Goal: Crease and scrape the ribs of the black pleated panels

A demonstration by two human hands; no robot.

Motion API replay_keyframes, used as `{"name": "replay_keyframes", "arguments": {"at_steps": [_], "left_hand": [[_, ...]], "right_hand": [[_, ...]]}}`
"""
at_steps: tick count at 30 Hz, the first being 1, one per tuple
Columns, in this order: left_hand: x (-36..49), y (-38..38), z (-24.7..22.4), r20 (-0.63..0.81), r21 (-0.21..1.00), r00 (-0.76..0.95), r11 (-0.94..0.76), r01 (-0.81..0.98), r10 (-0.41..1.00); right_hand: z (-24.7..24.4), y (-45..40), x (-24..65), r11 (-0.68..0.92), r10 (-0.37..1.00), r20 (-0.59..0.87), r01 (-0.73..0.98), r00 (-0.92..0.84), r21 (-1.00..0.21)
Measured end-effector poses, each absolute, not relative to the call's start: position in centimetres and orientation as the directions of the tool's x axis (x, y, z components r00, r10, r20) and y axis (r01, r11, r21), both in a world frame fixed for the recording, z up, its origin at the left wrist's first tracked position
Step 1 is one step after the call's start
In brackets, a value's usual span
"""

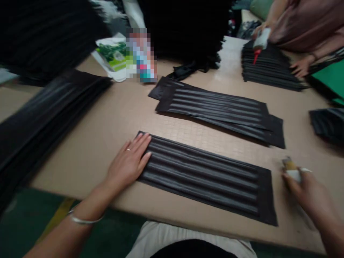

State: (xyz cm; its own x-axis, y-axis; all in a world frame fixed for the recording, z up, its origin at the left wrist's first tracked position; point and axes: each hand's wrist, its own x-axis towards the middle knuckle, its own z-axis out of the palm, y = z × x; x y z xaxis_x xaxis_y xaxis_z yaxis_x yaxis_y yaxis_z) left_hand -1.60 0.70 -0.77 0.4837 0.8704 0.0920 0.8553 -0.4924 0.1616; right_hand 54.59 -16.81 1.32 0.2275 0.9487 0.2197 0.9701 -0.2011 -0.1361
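A dark ribbed panel [201, 175] lies flat before me, its long raised strips running left to right. My left hand [129, 157] rests on its left end, fingers stretched out over the edge. Off the panel's right end, my right hand [309, 190] is closed around a small white-and-yellow tool [292, 171], perhaps a glue bottle; motion blurs it and its tip points away from me. Just beyond, more dark ribbed panels [215, 105] lie loosely overlapped.
Large dark stacks [43, 107] stand at the left and back. A green-and-white packet [115, 55] lies behind the panels. At the far right a co-worker's hand [266, 28] holds a bottle with a red nozzle [256, 56] over a dark pile [268, 70]. The table edge is near me.
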Motion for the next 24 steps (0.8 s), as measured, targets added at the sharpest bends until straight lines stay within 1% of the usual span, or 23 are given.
{"name": "replay_keyframes", "arguments": {"at_steps": [2, 3, 7, 11, 13, 16, 20, 24], "left_hand": [[-1.6, 1.4, -1.5, 0.118, 0.164, 0.495, -0.509, 0.845, 0.861], [-1.5, 1.7, -1.7, 0.124, 0.169, 0.498, -0.513, 0.842, 0.858], [-0.5, 1.9, -1.0, 0.119, 0.185, 0.471, -0.485, 0.855, 0.874], [0.4, 1.3, -0.2, 0.13, 0.196, 0.425, -0.443, 0.875, 0.896], [0.7, 0.9, -0.1, 0.138, 0.212, 0.406, -0.428, 0.879, 0.903], [0.8, 0.4, 0.2, 0.151, 0.246, 0.379, -0.406, 0.88, 0.913], [1.0, 0.2, 0.4, 0.148, 0.281, 0.367, -0.395, 0.874, 0.918], [1.0, 0.1, 0.4, 0.142, 0.3, 0.361, -0.387, 0.872, 0.922]], "right_hand": [[2.5, -16.4, 54.2, -0.246, 0.949, 0.178, 0.965, 0.259, -0.092], [2.9, -15.6, 53.3, -0.225, 0.956, 0.172, 0.97, 0.239, -0.096], [4.2, -10.7, 46.7, 0.03, 0.981, 0.194, 0.984, 0.005, -0.176], [5.1, -6.3, 39.5, 0.308, 0.951, 0.095, 0.931, -0.295, -0.197], [4.9, -4.2, 36.3, 0.402, 0.916, 0.07, 0.893, -0.396, -0.204], [4.6, -0.8, 31.4, 0.463, 0.884, 0.055, 0.856, -0.464, -0.231], [4.5, 3.2, 25.9, 0.543, 0.824, 0.009, 0.785, -0.567, -0.298], [4.6, 5.5, 23.3, 0.576, 0.788, -0.061, 0.768, -0.613, -0.279]]}}
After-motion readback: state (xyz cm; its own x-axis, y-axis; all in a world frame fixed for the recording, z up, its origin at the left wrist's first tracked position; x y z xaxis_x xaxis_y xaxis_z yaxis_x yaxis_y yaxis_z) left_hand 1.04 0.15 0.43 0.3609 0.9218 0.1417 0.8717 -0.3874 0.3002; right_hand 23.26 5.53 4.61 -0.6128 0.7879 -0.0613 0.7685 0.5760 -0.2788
